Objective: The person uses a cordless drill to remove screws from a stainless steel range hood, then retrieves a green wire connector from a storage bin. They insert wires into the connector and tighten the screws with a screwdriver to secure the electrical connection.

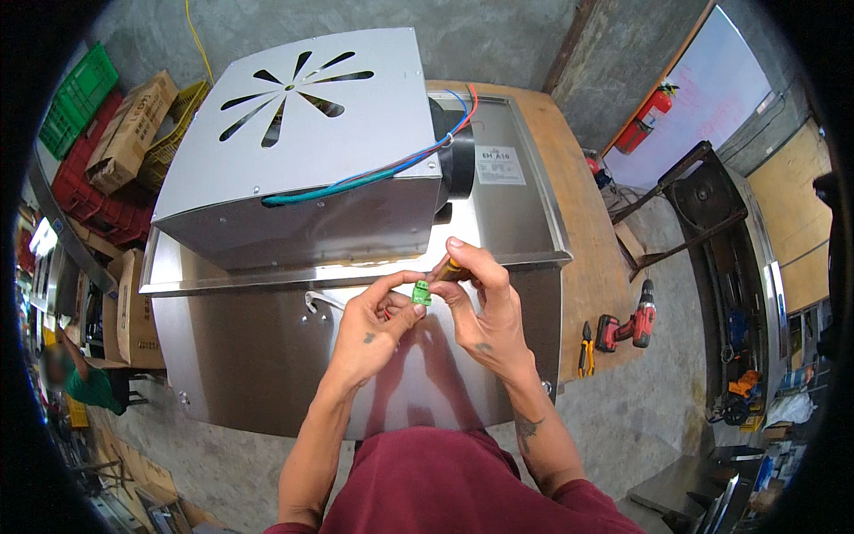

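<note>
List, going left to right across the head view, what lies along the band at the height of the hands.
Cardboard box → left hand → green connector → right hand holding a brown-handled screwdriver → yellow-handled pliers → red cordless drill.

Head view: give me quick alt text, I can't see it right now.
Left hand pinches a small green connector while the right hand holds a screwdriver to it, above a stainless steel housing. A red drill and pliers lie on the wooden table.
</note>
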A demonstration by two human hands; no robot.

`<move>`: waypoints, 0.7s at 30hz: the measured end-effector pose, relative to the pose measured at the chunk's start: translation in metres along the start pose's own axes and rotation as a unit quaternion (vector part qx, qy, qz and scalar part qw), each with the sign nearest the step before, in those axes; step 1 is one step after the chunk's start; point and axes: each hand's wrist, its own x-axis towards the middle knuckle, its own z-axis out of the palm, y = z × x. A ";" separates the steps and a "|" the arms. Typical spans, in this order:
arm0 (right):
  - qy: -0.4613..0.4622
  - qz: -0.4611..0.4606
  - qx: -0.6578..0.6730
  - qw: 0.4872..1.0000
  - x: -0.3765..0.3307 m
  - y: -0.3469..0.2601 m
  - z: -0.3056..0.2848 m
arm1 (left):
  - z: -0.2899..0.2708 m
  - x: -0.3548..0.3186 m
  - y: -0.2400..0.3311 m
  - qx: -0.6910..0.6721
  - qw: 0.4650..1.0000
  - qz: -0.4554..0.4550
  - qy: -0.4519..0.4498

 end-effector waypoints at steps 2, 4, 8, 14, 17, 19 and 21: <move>0.001 -0.009 -0.007 1.000 0.000 0.002 0.000 | -0.003 0.002 -0.006 -0.029 1.000 0.002 0.008; -0.008 0.002 0.026 1.000 0.001 0.001 0.000 | -0.004 0.002 -0.003 -0.020 1.000 -0.012 0.005; -0.016 -0.020 0.066 0.997 0.001 0.003 0.004 | -0.002 0.001 -0.005 -0.050 0.998 -0.023 -0.004; -0.040 0.021 0.074 0.996 0.004 -0.009 -0.002 | -0.006 0.003 -0.010 -0.044 0.999 -0.015 -0.002; -0.025 -0.008 0.012 1.000 0.002 -0.001 -0.001 | -0.002 0.001 -0.006 -0.048 0.999 -0.012 -0.004; -0.016 0.007 0.018 1.000 0.006 -0.005 0.000 | -0.004 0.002 -0.013 -0.060 0.998 -0.011 -0.003; -0.025 0.012 0.040 0.999 0.009 -0.009 0.000 | -0.007 0.003 -0.015 -0.067 0.998 -0.013 -0.002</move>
